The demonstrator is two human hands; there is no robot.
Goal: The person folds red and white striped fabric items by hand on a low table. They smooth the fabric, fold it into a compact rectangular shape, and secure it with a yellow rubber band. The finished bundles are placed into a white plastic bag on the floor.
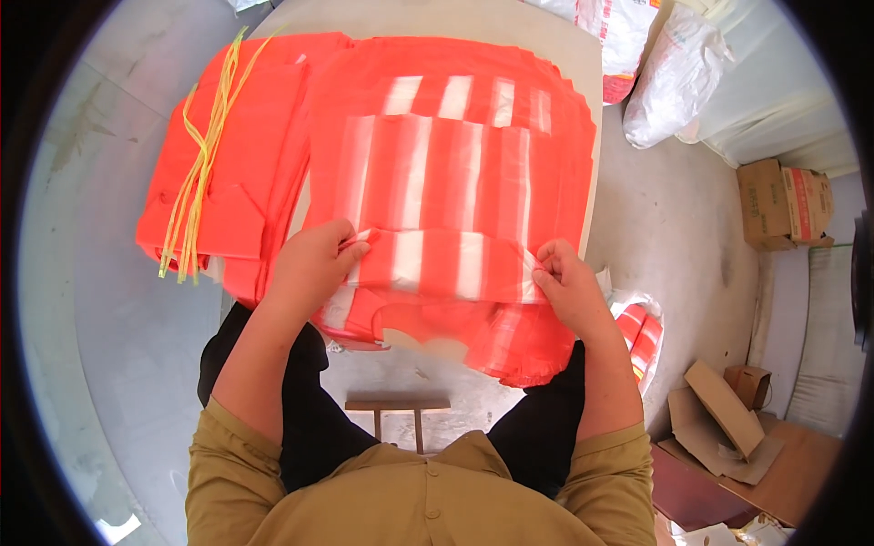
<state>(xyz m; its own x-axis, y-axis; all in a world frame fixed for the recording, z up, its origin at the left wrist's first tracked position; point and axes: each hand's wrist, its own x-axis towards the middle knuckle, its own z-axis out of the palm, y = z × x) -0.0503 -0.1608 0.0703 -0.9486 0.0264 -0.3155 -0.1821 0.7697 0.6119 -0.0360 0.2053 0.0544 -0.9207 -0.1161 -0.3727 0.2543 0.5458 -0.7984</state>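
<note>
– What are the hands doing?
– The left hand (314, 264) and right hand (566, 284) each pinch an end of a thin, glossy red-and-white striped plastic bag (437, 264), folded over the near edge of the stack (455, 155).
– And farther off?
– A flat red bundle (228, 164) tied with yellow string (202, 164), lying on the pale tabletop (473, 18).

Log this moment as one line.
left hand: pinching striped bag fold | right hand: pinching same fold | bag stack beneath | tied bundle left
</note>
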